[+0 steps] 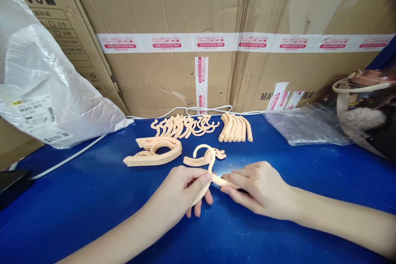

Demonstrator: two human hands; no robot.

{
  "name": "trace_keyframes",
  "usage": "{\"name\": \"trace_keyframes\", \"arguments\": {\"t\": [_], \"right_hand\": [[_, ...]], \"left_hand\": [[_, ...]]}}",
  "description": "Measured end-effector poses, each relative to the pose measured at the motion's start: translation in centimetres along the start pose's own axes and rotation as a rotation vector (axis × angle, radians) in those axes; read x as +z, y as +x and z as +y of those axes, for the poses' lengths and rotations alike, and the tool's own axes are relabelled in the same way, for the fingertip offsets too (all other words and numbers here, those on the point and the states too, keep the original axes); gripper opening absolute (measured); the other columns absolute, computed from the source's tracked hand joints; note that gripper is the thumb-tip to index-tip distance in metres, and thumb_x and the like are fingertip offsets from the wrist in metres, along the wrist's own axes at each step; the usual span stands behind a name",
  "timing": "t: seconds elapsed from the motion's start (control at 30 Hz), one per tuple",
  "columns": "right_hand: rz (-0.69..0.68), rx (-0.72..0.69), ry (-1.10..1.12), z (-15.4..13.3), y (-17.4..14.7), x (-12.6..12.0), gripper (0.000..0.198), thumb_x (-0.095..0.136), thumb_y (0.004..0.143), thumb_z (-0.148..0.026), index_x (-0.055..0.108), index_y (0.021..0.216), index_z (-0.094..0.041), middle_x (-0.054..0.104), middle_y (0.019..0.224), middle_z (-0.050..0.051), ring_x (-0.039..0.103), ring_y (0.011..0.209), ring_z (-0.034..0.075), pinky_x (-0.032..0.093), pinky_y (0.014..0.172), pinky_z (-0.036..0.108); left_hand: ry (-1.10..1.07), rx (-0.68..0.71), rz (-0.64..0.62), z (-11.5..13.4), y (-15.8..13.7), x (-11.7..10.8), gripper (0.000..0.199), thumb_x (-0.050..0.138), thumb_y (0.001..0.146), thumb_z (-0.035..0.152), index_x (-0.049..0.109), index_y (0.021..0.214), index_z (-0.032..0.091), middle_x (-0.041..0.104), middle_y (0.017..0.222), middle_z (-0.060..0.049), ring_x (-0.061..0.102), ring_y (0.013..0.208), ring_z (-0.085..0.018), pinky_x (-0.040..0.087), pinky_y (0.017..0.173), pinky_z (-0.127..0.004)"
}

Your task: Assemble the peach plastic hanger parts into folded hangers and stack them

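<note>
A cream plastic clothes hanger (211, 161) is held between both hands above the blue table, its hook curling up and to the left. My left hand (182, 187) pinches it near the base of the hook, with one hanger arm running down under the fingers. My right hand (261, 189) is closed around the other arm, which points right; most of that arm is hidden by the fingers. Just beyond the hook lies a loose hanger piece with holes (219, 154), beside a curved arm piece (193, 161).
Assembled-looking folded hangers (154, 152) are stacked at left. Behind them lie several hook pieces (176, 126) and a row of curved arms (236, 128). A clear plastic bag (309, 126), a dark bag (371, 119), a white parcel (55, 86), a white cable (71, 156) and a large carton (170, 78) surround the table.
</note>
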State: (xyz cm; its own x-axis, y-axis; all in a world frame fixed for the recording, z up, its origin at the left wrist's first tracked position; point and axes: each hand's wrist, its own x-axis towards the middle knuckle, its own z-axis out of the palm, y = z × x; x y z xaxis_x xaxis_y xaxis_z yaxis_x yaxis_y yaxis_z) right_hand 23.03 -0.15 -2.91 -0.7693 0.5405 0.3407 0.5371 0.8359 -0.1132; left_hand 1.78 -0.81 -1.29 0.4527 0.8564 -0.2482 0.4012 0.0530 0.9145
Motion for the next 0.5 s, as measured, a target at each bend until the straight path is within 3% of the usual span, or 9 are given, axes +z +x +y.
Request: {"name": "trace_keyframes", "arguments": {"t": [0.13, 0.3, 0.37, 0.5], "right_hand": [[-0.022, -0.027, 0.03, 0.34, 0.19, 0.02, 0.034, 0.035, 0.099, -0.03, 0.063, 0.088, -0.016, 0.064, 0.067, 0.001, 0.054, 0.053, 0.012, 0.031, 0.053, 0.028], [0.09, 0.02, 0.093, 0.37, 0.52, 0.1, 0.021, 0.048, 0.092, -0.031, 0.061, 0.084, -0.017, 0.06, 0.065, -0.001, 0.052, 0.057, 0.013, 0.033, 0.058, 0.028], [0.14, 0.05, 0.108, 0.25, 0.59, 0.05, 0.02, 0.051, 0.09, -0.031, 0.059, 0.079, -0.017, 0.06, 0.069, 0.001, 0.052, 0.062, 0.014, 0.035, 0.06, 0.028], [0.226, 0.056, 0.102, 0.1, 0.61, -0.18, 0.014, 0.053, 0.09, -0.028, 0.061, 0.089, -0.017, 0.06, 0.097, 0.009, 0.053, 0.087, 0.02, 0.041, 0.075, 0.033]], "left_hand": [[0.326, 0.12, 0.04, -0.05, -0.56, -0.19, 0.047, 0.036, 0.095, 0.044, 0.057, 0.063, 0.018, 0.049, 0.043, 0.003, 0.047, 0.04, -0.011, 0.035, 0.047, -0.021], [0.831, 0.336, 0.157, -0.15, -1.07, -0.06, 0.032, 0.032, 0.096, 0.029, 0.061, 0.087, 0.019, 0.068, 0.077, -0.005, 0.062, 0.063, -0.02, 0.035, 0.055, -0.027], [0.919, 0.358, 0.136, -0.23, -1.09, -0.02, 0.029, 0.034, 0.096, 0.03, 0.06, 0.095, 0.019, 0.069, 0.082, -0.007, 0.064, 0.065, -0.022, 0.034, 0.054, -0.028], [0.942, 0.442, 0.143, -0.62, -0.88, -0.18, 0.027, 0.037, 0.097, 0.034, 0.059, 0.099, 0.019, 0.071, 0.087, -0.007, 0.067, 0.073, -0.024, 0.037, 0.057, -0.028]]}}
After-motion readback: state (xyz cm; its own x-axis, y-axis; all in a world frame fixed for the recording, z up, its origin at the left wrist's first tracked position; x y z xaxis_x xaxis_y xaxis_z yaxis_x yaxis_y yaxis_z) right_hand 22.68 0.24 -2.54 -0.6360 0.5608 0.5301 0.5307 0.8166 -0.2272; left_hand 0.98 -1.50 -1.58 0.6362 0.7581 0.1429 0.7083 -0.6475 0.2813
